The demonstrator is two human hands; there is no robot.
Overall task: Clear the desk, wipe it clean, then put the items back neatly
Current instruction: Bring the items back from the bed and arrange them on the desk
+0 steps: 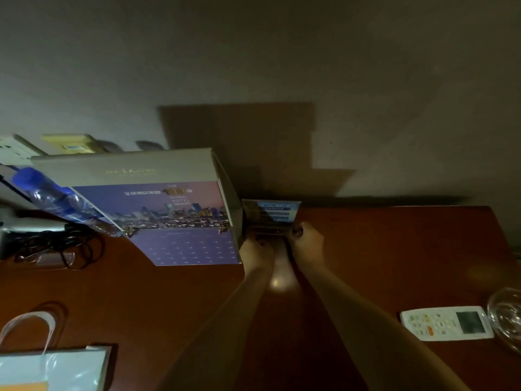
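1. Far centre of the reddish-brown wooden surface (394, 249), close to the wall: a small blue-printed card stand (270, 214), face toward the camera, tilted back, long axis running left-right.
2. Left hand (255, 249) grips the stand's base at its near-left corner, fingers curled. Right hand (306, 239) grips the near-right corner, fingers curled round the edge. Both forearms reach in from the near side.
3. Text on the stand: white lines on blue, too blurred to read.
4. Just left of the stand, touching or nearly so (can't tell): a big desk calendar (180, 210), standing as a tent, face to the camera, long axis left-right. Readable: "TOP 100", "GLOBAL HOTEL GROUPS", plus Chinese chars above a night skyline pic; the date grid below is too small to read. Its grey top band carries a faint logo, illegible.
5. Left of the calendar: a clear water bottle (56, 198) w/ blue cap and blue label, lying at a slant, cap toward far left.
6. Far left: a tangle of black cable (64, 249).
7. Near left: a paper bag (53, 368) w/ white handles.
8. Near right: a white remote (446, 323) w/ a screen, lying flat, long axis left-right, screen end to the right. Just right of it, a glass dish (507, 320), cut off by the frame edge.
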